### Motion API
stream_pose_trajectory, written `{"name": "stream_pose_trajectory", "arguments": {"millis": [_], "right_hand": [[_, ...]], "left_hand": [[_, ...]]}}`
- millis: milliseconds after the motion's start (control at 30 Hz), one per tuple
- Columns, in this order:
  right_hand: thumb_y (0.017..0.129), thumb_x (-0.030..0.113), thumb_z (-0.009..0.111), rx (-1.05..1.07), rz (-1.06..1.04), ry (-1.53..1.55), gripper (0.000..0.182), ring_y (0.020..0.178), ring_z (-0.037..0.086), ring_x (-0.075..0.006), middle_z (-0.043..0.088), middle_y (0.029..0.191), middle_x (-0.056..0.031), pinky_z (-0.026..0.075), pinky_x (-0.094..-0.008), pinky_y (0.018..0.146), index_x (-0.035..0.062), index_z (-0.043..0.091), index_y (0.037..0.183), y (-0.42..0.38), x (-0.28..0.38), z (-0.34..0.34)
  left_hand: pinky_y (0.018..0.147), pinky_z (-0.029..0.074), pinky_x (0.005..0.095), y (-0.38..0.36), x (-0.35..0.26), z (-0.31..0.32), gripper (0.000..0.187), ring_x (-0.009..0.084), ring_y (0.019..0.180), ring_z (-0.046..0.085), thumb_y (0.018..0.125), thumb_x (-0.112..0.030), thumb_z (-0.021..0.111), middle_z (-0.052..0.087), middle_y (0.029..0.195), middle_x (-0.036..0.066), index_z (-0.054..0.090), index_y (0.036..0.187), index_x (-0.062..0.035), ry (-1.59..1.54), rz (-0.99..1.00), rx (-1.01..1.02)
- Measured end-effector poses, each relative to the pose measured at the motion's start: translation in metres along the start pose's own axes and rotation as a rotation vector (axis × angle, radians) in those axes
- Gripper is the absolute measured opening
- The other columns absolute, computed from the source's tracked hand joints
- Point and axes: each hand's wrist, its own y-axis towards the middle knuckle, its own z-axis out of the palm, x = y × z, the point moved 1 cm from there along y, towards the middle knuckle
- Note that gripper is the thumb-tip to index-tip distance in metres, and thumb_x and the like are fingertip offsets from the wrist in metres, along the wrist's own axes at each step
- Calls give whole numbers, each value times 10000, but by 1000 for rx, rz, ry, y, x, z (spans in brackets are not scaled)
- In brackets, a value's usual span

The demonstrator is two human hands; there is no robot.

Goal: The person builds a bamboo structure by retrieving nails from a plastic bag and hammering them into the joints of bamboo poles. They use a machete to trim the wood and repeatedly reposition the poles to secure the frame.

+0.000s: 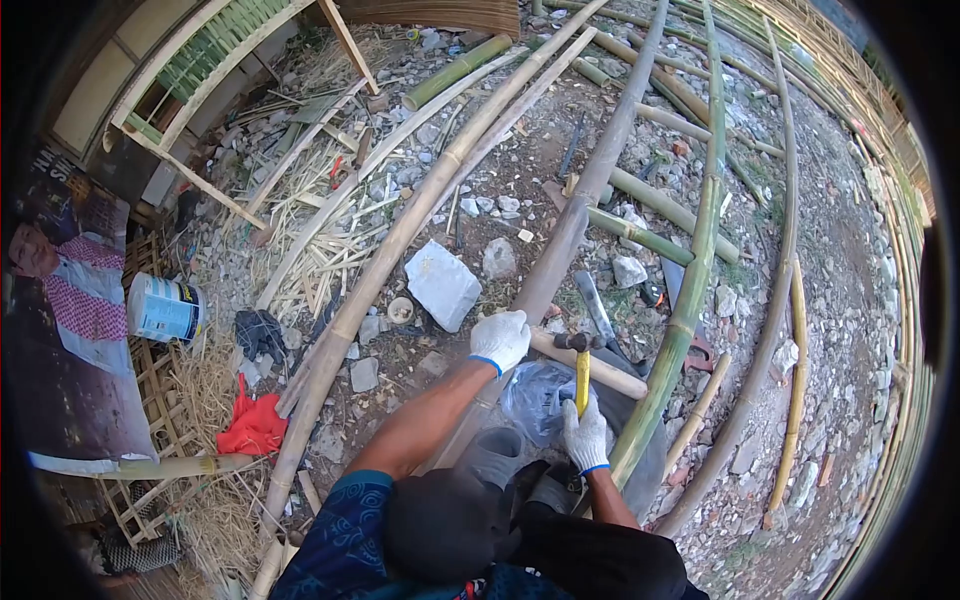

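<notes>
White work gloves with blue cuffs cover both of my hands. My left hand (501, 339) is closed on or near the left end of a short bamboo piece (598, 369), beside a long grey-brown bamboo pole (558, 250). In my right hand (586, 436) is the yellow handle of a hammer (582, 370), held upright with its dark head over the short piece. That piece lies across between the grey-brown pole and a green bamboo pole (681, 325). Below it a clear plastic bag (535, 402) lies between my hands. My left fingertips are partly hidden.
A saw (699, 353) lies right of the green pole. Long bamboo poles cross the rubble ground. A pale stone slab (442, 285) lies ahead. To the left are a red cloth (252, 420), a blue-white bucket (166, 308), and a banner (85, 330). A bamboo frame (190, 95) stands upper left.
</notes>
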Motion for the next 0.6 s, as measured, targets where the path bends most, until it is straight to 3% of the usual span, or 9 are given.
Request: {"name": "stream_pose_trajectory", "arguments": {"millis": [167, 233, 300, 400, 500, 533, 600], "right_hand": [[1040, 340, 628, -22, -16, 23, 419, 968, 684, -533, 713, 1013, -320, 522, -588, 791, 28, 579, 1315, -1, 6, -5], [1043, 339, 629, -27, -12, 27, 377, 945, 673, -538, 699, 979, -320, 504, -593, 761, 21, 589, 1241, -8, 7, -14], [1043, 337, 642, -96, -45, 24, 333, 890, 647, -552, 665, 889, -311, 471, -591, 706, 14, 576, 1096, -12, -2, -14], [1030, 329, 660, -141, 20, 102, 345, 821, 669, -535, 672, 839, -305, 489, -574, 687, 1, 566, 1079, -27, 2, -30], [1016, 301, 690, -227, 78, 108, 331, 767, 672, -484, 653, 796, -265, 496, -518, 653, 0, 569, 1082, -37, 11, -42], [1017, 302, 688, -242, 84, 115, 333, 767, 682, -489, 662, 789, -271, 501, -522, 653, -1, 568, 1083, -41, 11, -43], [1013, 275, 696, -271, 69, 191, 309, 756, 709, -423, 687, 800, -232, 521, -489, 665, 0, 574, 1087, -43, 10, -40]], "left_hand": [[852, 569, 582, 2, -2, -11, 278, 440, 963, 731, 990, -337, 567, 746, 1036, 226, 678, 1006, -83, 27, -84, 118], [822, 569, 570, 0, 0, -27, 321, 426, 940, 738, 979, -375, 605, 743, 1000, 238, 666, 958, -61, 54, 16, 109], [760, 561, 546, -5, -4, -49, 391, 413, 872, 726, 955, -443, 692, 729, 917, 208, 651, 954, -55, 52, 106, -80], [785, 560, 503, -27, -23, -62, 259, 394, 898, 710, 974, -317, 693, 712, 928, 177, 652, 993, -62, -129, 280, -232], [816, 560, 496, -62, -52, -58, 166, 370, 932, 695, 976, -254, 680, 691, 963, 147, 668, 1009, -92, -317, 365, 118], [829, 559, 480, -73, -55, -43, 171, 366, 934, 690, 980, -227, 670, 675, 973, 139, 678, 1058, -75, -327, 453, 139], [841, 557, 480, -88, -57, -10, 150, 369, 960, 687, 984, -198, 644, 673, 1000, 150, 679, 1069, -79, -262, 535, 200]]}}
